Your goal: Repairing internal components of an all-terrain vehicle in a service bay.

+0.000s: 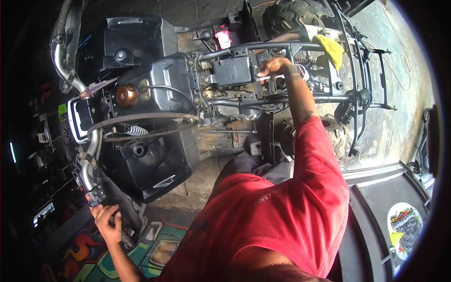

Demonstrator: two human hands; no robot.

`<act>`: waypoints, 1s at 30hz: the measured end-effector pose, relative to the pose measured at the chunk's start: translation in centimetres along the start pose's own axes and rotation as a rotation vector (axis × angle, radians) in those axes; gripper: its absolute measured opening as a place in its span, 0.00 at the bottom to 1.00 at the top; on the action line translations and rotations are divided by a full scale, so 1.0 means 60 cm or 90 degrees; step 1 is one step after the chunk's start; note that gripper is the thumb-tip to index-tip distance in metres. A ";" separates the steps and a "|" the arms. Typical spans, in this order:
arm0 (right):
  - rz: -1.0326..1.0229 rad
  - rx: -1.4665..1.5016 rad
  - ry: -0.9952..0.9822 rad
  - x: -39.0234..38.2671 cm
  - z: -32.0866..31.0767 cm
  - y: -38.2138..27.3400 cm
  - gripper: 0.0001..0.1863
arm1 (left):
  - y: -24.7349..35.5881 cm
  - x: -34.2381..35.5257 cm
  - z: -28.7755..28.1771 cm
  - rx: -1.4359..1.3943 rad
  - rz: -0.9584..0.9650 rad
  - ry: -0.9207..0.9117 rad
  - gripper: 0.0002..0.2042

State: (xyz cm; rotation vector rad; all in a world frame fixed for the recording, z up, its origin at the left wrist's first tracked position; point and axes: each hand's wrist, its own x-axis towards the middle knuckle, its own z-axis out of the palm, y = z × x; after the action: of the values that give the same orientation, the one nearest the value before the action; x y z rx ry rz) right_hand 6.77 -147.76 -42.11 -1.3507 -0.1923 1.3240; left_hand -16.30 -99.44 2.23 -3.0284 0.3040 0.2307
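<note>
I stand beside a partly stripped quad bike. My left hand (108, 223) is at the near end of the handlebar, its bent fingers touching the black switch block (95, 196) with a red button. My right hand (277, 68) reaches across the bare frame, fingers closed around a thin, shiny metal tool (271, 77) whose exact kind I cannot make out. The tool's tip is beside the dark rectangular box (232, 70) mounted mid-frame. Forward of that box lies the black fuel tank (171, 82), with a bronze-coloured round cap (127, 95) farther forward.
A yellow cloth (331, 50) hangs over the rear frame tubes. A pink packet (224, 39) lies on the far footboard. Black fenders (150, 169) flank the front, and a knobbly tyre (291, 18) shows at the far rear. A metal rack (371, 77) juts out behind.
</note>
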 end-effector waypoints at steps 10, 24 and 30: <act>-0.154 0.150 0.397 -0.004 0.106 0.035 0.16 | -0.007 -0.005 -0.009 0.029 -0.032 -0.013 0.07; -0.204 0.183 0.506 -0.013 0.131 0.047 0.17 | 0.173 0.067 0.138 0.037 0.068 0.104 0.09; -0.240 0.250 0.434 -0.004 0.137 0.045 0.16 | 0.310 0.123 0.591 -0.462 0.162 -0.211 0.14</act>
State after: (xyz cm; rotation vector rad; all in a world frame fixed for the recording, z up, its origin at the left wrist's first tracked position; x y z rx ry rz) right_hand -1.00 -144.06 -41.42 -1.2711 0.2590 0.5047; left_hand -17.96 -115.36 -35.21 -3.5318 0.7070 1.0590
